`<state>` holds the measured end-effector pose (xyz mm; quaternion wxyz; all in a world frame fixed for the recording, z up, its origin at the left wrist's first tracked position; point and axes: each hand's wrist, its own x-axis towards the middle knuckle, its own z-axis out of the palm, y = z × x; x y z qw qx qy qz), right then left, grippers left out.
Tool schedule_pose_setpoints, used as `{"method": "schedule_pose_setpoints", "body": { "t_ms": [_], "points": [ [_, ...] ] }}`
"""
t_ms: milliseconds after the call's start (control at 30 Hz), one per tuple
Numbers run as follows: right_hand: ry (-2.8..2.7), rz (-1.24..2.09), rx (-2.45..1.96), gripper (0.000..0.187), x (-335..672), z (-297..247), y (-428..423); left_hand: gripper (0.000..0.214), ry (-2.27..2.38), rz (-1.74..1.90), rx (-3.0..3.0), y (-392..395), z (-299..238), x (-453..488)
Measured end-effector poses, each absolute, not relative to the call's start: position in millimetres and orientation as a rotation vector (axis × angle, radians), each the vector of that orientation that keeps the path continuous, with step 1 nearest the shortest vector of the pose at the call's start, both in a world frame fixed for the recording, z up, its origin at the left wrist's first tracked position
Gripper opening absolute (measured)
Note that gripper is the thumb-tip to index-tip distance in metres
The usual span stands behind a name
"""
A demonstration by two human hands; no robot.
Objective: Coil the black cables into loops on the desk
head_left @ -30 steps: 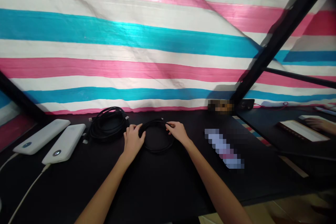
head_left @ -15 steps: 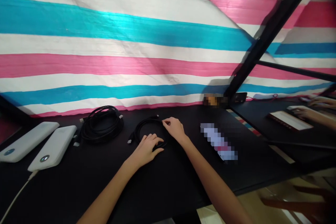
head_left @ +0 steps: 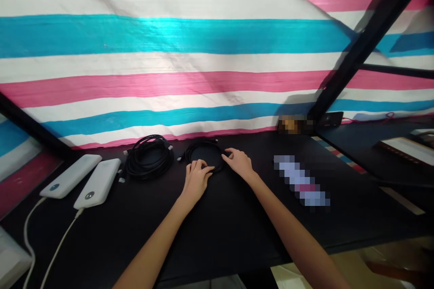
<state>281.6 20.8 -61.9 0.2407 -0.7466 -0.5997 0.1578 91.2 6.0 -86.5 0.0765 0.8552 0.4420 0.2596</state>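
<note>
A small coil of black cable [head_left: 200, 150] lies on the black table [head_left: 217, 230] near the striped sheet. My left hand [head_left: 196, 179] rests on the coil's near side, fingers bent over the loop. On the coil's right side my right hand [head_left: 239, 162] has its fingers curled on the cable. A larger coil of black cable [head_left: 148, 157] lies just to the left, untouched.
Two white power banks [head_left: 83, 181] with white leads lie at the left. A blurred-out flat object [head_left: 301, 179] lies to the right. A black frame post [head_left: 362, 40] slants up at the right, and another desk with a white board [head_left: 408, 148] stands beyond it.
My left hand slid from the coil's left edge to its near side. The small coil now lies closer to the back sheet, and the view has shifted.
</note>
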Motion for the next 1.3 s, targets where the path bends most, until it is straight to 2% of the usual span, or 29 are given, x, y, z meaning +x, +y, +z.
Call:
{"method": "schedule_pose_setpoints", "body": {
  "t_ms": [167,467,767,1000,1300],
  "points": [
    [-1.644,0.427,-2.115,0.035,281.2,-61.2,21.8,0.021,1.453,0.824,2.486,8.4,-85.9,90.6],
    [-1.69,0.304,-2.117,0.039,277.0,-68.9,23.4,0.018,1.404,0.93,2.365,20.2,-92.9,90.3],
    [-1.699,0.269,-2.123,0.043,273.7,-69.0,21.7,0.027,1.452,0.999,2.482,23.2,-101.6,91.2],
    [-1.695,0.261,-2.104,0.042,272.5,-69.2,16.9,0.021,1.388,1.344,2.53,22.3,-85.7,78.6],
    [-1.683,0.258,-2.095,0.044,273.7,-74.4,20.1,0.009,1.723,1.7,2.215,32.9,-56.7,38.2]
  ]
}}
